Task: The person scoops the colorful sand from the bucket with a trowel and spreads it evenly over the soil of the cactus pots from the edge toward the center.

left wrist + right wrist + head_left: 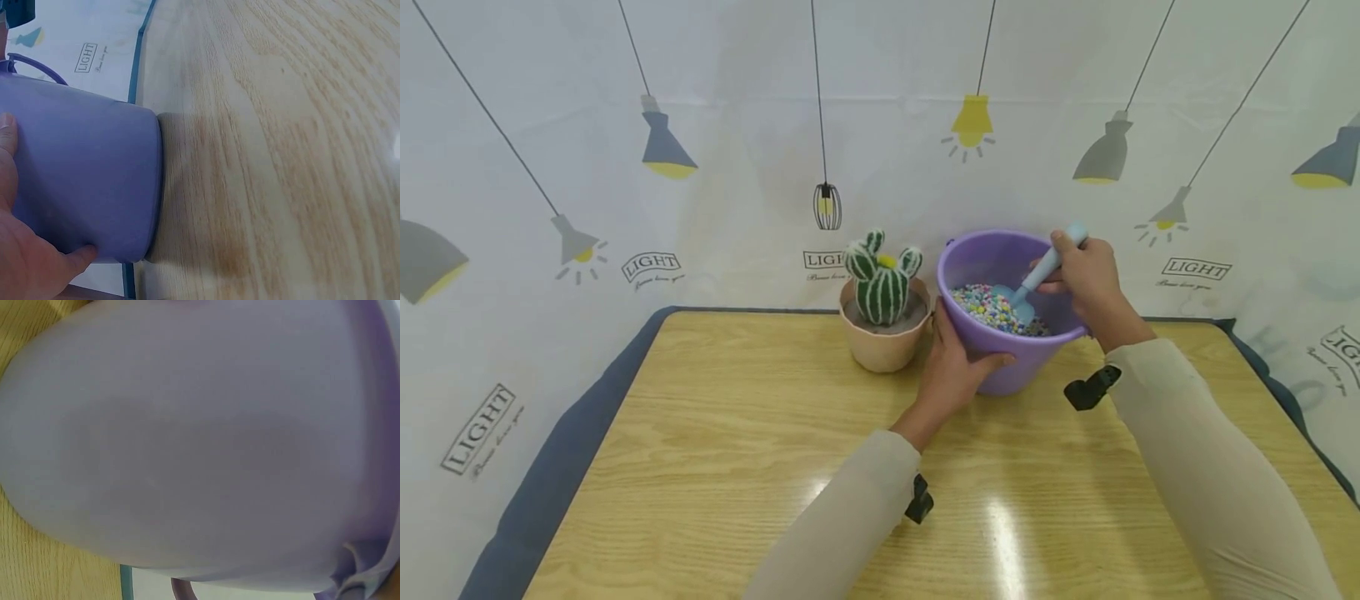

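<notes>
Fingers of right hand (1090, 271) curled round scoop (1042, 268) handle, blade in beads (987, 307); left hand (949, 371) spread wide, holding side of purple bucket (1021, 367) near potted cactus (882, 296).

Smooth round purple plastic bucket (1037, 353), smooth pale blue plastic scoop (1039, 272), fuzzy yarn-like green-and-white cactus (882, 297), matt round peach pot (883, 350), glossy yellowish wood-grained desk (722, 417), creased white cloth-like lamp-printed backdrop (737, 158)

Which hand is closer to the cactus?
Left: the left hand grips the purple bucket just beside the cactus; the right hand holds the scoop over the bucket's other side.
</notes>
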`<control>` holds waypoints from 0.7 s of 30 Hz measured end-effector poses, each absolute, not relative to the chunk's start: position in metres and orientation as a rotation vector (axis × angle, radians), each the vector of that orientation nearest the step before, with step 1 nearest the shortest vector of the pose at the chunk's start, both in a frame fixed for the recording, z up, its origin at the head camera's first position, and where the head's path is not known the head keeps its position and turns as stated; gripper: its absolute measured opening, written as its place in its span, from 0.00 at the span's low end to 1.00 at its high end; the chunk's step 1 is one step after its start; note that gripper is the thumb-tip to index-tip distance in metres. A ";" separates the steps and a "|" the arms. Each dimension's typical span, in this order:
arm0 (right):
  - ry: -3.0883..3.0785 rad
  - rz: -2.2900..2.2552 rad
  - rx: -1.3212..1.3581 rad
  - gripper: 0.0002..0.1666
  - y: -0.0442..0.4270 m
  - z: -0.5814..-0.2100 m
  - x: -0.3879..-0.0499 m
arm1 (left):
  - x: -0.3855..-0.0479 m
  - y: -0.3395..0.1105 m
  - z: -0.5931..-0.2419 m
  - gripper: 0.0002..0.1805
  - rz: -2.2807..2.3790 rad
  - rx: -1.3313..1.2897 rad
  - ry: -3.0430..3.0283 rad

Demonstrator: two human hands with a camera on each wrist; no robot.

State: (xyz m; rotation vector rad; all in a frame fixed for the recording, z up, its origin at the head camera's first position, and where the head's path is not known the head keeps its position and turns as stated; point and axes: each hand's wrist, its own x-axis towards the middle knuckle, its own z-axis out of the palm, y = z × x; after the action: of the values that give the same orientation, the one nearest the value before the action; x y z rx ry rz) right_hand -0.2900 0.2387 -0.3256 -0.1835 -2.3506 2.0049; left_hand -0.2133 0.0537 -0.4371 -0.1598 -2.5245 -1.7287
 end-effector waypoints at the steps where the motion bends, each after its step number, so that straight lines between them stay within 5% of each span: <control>1: -2.348 2.017 -0.185 0.23 0.239 -0.326 -0.290 | -0.213 0.054 -0.437 0.72 -1.729 -0.155 -2.528; 21: -2.316 2.158 -0.209 0.20 0.240 -0.324 -0.291 | -0.212 0.055 -0.436 0.73 -1.726 -0.155 -2.540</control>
State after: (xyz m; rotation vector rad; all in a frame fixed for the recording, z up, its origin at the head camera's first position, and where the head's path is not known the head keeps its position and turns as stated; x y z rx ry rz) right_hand -0.2914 0.2395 -0.3238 -0.2094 -2.3159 2.1584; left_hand -0.2120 0.0547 -0.4361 -0.1553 -2.5396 -1.7262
